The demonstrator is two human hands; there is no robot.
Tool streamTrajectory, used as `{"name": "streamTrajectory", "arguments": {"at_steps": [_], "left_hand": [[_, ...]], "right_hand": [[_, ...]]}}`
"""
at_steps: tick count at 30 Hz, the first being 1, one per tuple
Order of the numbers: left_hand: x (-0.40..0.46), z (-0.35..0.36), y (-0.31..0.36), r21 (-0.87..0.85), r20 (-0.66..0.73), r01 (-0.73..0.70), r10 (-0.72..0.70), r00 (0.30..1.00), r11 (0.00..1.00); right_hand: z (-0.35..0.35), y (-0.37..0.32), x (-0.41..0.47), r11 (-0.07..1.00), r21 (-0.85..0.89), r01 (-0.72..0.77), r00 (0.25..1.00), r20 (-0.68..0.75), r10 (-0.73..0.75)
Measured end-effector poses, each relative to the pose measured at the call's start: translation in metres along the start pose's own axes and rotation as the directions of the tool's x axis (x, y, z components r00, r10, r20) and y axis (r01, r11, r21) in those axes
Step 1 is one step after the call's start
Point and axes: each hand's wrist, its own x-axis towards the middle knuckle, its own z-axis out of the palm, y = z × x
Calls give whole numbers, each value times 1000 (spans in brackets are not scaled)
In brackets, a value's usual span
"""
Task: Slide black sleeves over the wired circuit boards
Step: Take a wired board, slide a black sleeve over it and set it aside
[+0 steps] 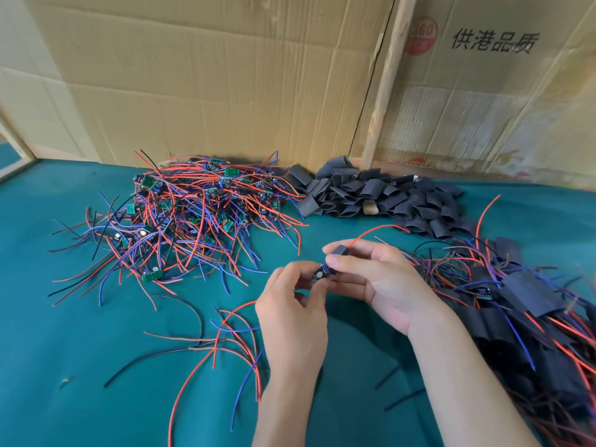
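Small wired circuit board (320, 274) half inside black tubular sleeve (338, 251), above green cloth table (96, 366). Right hand (377, 279) fingers pinching sleeve; left hand (290, 312) fingertips pinching board end. Unsleeved board heap (193, 204) far left, loose sleeve pile (371, 195) behind.

Two hands are showing in the lower middle of the frame: one left hand (292, 304) and one right hand (377, 282). Between them one black sleeve (340, 250) and one circuit board (321, 275) are sitting. Three heaps are lying on the one green cloth (80, 366): one pile of bare wired boards (190, 214) at centre left, one pile of empty sleeves (380, 198) at upper centre, one pile of sleeved boards (522, 317) at right. The pieces in each heap are overlapping too much to count. Two cardboard sheets (209, 75) are standing across the top, with one wooden post (383, 85) between them.
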Motion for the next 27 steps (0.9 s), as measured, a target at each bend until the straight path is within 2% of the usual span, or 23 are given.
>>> {"name": "streamTrajectory", "arguments": {"at_steps": [5,9,16,20,24,27], "left_hand": [[0,1,0,1,15,105,-105,994,994],[1,1,0,-22,38,129,-129,991,991],[1,2,-3,-9,37,115,-115,993,993],[1,2,-5,-80,34,149,-146,989,986],[0,1,-3,-93,29,130,-127,991,987],[1,2,-2,-41,0,81,-81,997,996]], "right_hand": [[-2,-1,0,998,-60,14,1000,3,-14],[-4,-1,0,999,-44,3,1000,-7,-3],[-3,-1,0,996,-91,-8,1000,7,9],[3,3,0,984,-176,-16,1000,-21,12],[5,-3,-3,980,-199,3,998,-68,-17],[7,-13,-10,972,-234,-5,998,-56,-9]]}}
